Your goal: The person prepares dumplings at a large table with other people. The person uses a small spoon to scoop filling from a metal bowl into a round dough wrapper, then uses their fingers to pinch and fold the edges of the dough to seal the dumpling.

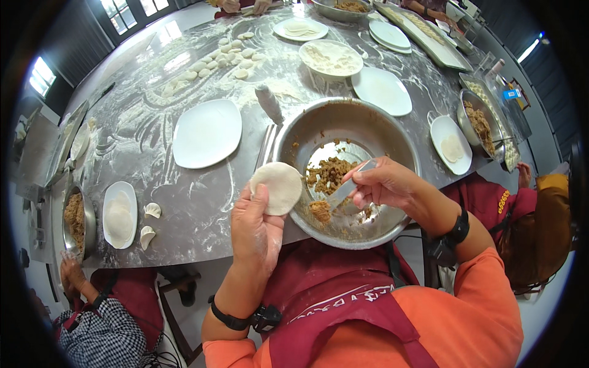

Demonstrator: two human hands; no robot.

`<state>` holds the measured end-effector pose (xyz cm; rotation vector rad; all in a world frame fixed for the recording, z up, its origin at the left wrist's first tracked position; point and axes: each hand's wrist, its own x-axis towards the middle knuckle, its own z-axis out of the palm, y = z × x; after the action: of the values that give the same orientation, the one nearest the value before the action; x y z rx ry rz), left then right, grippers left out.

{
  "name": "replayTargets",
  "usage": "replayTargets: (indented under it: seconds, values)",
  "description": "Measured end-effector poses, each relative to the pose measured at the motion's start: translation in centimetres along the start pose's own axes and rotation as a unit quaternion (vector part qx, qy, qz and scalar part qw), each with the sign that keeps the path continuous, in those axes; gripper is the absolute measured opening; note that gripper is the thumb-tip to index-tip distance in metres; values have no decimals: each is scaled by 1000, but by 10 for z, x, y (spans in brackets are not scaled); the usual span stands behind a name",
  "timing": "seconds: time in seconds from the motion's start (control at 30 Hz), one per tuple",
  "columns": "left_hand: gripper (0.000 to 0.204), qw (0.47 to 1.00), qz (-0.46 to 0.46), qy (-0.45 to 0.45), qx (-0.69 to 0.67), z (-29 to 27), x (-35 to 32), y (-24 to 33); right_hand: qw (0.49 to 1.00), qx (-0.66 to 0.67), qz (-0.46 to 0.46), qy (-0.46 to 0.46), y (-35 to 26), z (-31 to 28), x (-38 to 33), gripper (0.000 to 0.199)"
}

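My left hand (253, 228) holds up a round, pale dumpling wrapper (277, 187), thumb across its face, at the near left rim of a big steel bowl (283, 150). Low over that bowl, my right hand (386, 183) pinches a flat metal spatula (341, 195). A lump of brown filling (319, 211) clings to the spatula's tip. More brown filling (331, 174) lies at the bottom of the bowl, with smears up its inner wall. Wrapper and lump are close but apart.
An empty white plate (207, 134) lies left of the bowl. Two folded dumplings (148, 237) sit beside a plate of wrappers (119, 214). Dough pieces (208, 64) are scattered on the floured table (202, 227). A rolling pin (268, 104) stands behind the bowl. Co-workers sit on both sides.
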<state>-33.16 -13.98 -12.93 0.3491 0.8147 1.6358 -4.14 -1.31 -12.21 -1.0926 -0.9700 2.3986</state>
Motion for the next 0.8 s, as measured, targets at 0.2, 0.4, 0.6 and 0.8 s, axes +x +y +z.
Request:
replayTargets:
  seconds: [0.2,0.4,0.6,0.8]
  values:
    - [47,990,-129,-45,-38,31,-7,6,985,27,-173,3,-20,35,-34,25]
    - [60,980,-159,-88,-79,59,-8,-7,449,-617,-645,34,7,54,-36,22]
    - [59,983,-152,-61,-86,48,-4,-19,334,-671,-662,4,22,62,-41,23]
    - [58,995,-69,-44,-62,20,-6,0,656,-524,-530,121,0,56,-46,19]
